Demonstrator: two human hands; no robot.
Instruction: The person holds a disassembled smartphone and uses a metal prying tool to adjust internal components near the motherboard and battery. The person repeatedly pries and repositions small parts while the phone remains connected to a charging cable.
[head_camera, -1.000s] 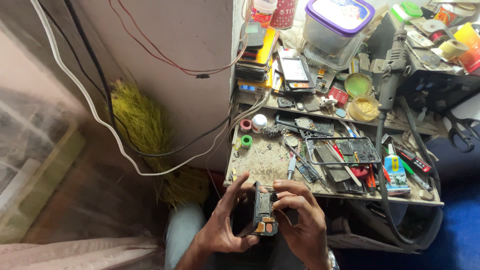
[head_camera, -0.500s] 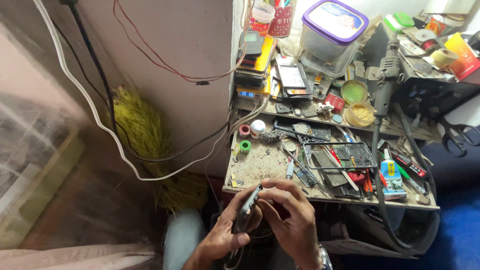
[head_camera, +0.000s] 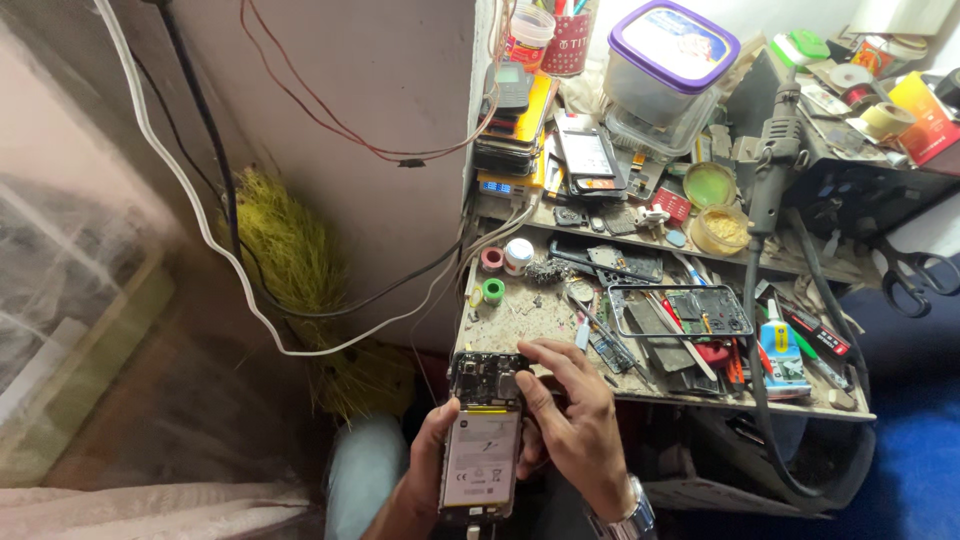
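The person's left hand (head_camera: 425, 465) wraps around the side of an opened phone (head_camera: 483, 440), gripping it from below so its back faces up, the pale battery (head_camera: 482, 460) and the dark circuit board (head_camera: 488, 378) above it laid bare. The right hand (head_camera: 570, 420) comes in from the other side: its fingers (head_camera: 545, 362) curl over the phone's upper edge beside the board, thumb pressed to the frame, so it pinches the phone too. A metal watch (head_camera: 625, 520) sits on that wrist. Just beyond the fingertips runs the edge of a cluttered workbench (head_camera: 520, 325), with a bare phone frame (head_camera: 680, 312) farther off to the right and small tape rolls (head_camera: 493, 275) ahead of the hands.
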